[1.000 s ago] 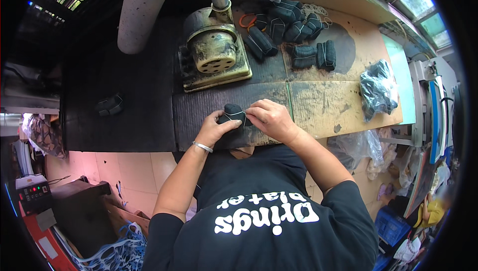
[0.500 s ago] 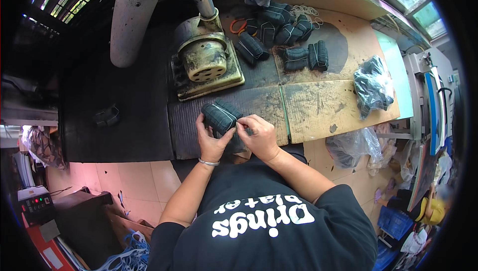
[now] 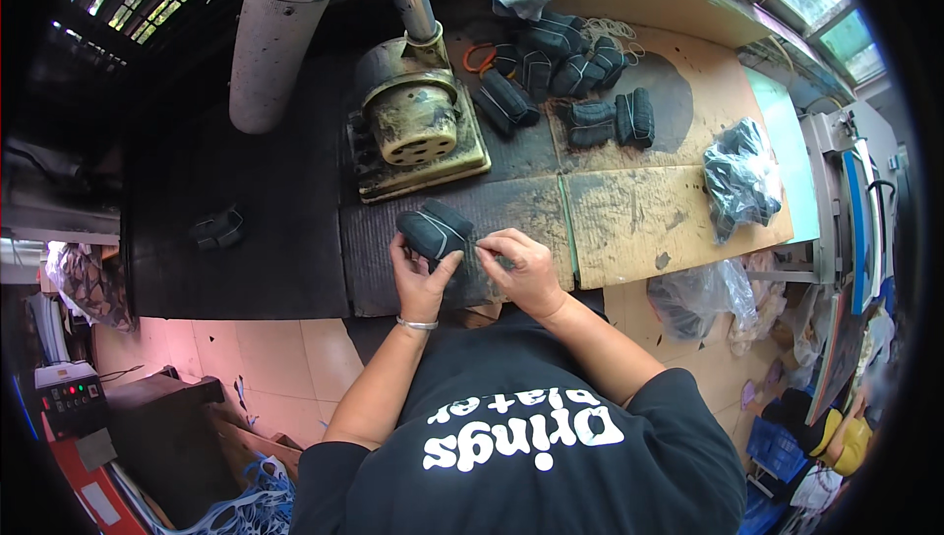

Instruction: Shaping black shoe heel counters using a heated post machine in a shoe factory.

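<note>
In front of me at the table's near edge, my left hand [image 3: 421,284] grips a dark cloth bundle [image 3: 429,224], thumb on the near side and fingers round its left end. Pale string [image 3: 444,234] crosses the bundle. Just off its right end my right hand [image 3: 523,266] is closed in a pinch; the string seems to run to these fingertips, though its end is too fine to follow. Beyond, several similar tied bundles [image 3: 553,35] are heaped at the back, with two more bundles [image 3: 635,119] in front of them. A single dark bundle [image 3: 218,228] lies far left.
A stained machine head [image 3: 413,132] on a square base stands just beyond my hands, below a hanging grey pipe [image 3: 275,53]. Orange-handled scissors [image 3: 479,57] and loose white cord [image 3: 615,33] lie at the back. A plastic-wrapped dark pack [image 3: 742,181] sits at the right.
My right hand has drawn slightly away from the bundle to the right. The bundle has turned a little in my left hand. The whole view has shifted slightly.
</note>
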